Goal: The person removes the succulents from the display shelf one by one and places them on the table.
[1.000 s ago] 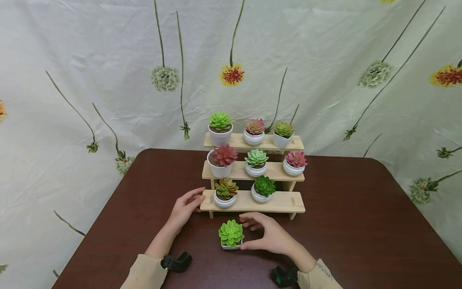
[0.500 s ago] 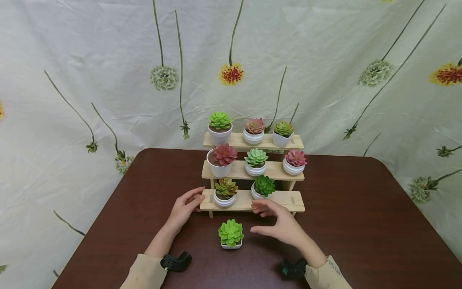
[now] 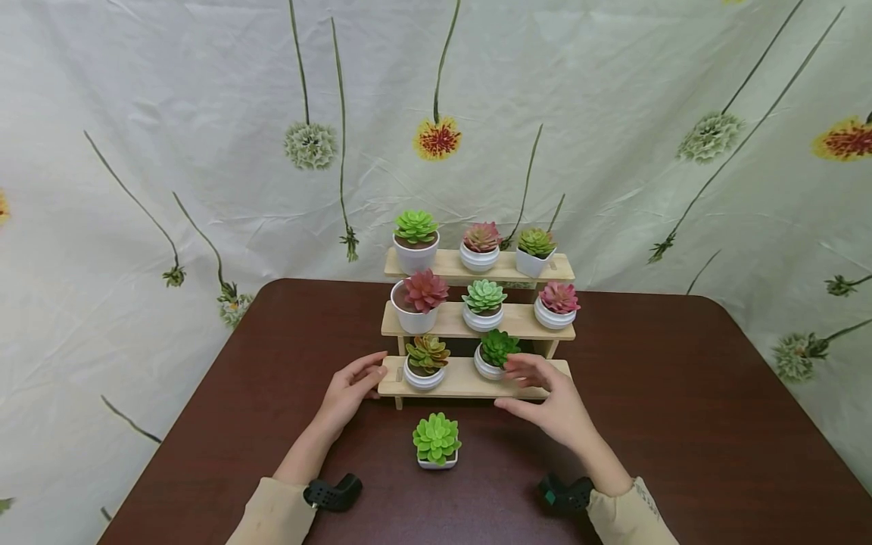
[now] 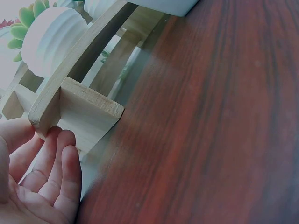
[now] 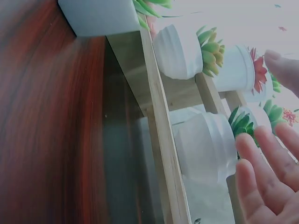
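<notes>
Here the left hand (image 3: 349, 392) rests open against the 9 o'clock end of the wooden stand (image 3: 470, 382), fingers relaxed and gripping nothing. The right hand (image 3: 548, 401) hovers open at the lowest shelf, fingertips (image 3: 519, 363) just beside the dark green succulent (image 3: 497, 352), holding nothing. At 6 o'clock from the stand, a bright green succulent (image 3: 436, 440) sits alone on the brown table (image 3: 681, 424), between both hands. 8 potted succulents fill the 3 shelves.
</notes>
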### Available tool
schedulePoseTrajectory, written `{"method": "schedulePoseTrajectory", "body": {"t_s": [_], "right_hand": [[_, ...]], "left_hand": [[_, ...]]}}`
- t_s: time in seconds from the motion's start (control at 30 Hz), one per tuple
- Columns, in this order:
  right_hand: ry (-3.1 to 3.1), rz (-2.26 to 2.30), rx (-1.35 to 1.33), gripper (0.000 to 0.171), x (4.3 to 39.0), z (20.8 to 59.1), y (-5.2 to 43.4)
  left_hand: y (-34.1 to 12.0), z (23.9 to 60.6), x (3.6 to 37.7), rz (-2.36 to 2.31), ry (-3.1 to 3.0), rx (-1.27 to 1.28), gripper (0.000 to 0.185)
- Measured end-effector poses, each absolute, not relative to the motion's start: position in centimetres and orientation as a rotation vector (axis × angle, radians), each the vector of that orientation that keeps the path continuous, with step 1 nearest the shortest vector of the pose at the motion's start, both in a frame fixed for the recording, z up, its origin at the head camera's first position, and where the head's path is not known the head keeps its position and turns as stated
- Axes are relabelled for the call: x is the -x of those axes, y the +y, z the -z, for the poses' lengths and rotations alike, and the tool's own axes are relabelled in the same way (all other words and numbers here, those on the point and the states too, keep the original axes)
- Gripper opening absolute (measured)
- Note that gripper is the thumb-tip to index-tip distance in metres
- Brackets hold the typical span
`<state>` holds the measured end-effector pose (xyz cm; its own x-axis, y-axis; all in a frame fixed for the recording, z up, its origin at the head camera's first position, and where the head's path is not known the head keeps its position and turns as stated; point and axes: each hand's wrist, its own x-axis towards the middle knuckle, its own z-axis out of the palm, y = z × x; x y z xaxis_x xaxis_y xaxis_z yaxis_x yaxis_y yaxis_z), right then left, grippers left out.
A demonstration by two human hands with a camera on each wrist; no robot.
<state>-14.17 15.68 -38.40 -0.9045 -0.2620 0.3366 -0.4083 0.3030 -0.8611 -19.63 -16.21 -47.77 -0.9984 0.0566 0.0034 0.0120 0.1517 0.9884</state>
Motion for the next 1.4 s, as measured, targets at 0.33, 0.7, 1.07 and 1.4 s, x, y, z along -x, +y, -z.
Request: {"method": "schedulePoseTrajectory", "body": {"t_s": [0.33, 0.7, 1.07, 1.4], "right_hand": [[-2.381, -1.602, -0.32, 0.048, 14.6, 38.7, 15.6], [-2.345, -1.566, -0.262, 0.057, 16.5, 42.0, 15.6], [-2.383, -1.513, -0.263, 0.07, 18.1, 44.8, 15.2], [-2.426, -1.431, -0.23, 0.071, 18.3, 44.9, 14.7]], "left_hand": [[-16.2, 47.8, 19.6, -2.026, 2.351, -0.072, 0.04], [-16.2, 47.9, 19.6, -2.03, 2.353, -0.082, 0.04], [-16.2, 47.7, 19.6, -2.026, 2.364, -0.081, 0.039], [-16.2, 47.7, 19.6, -2.021, 2.36, -0.081, 0.04]]}}
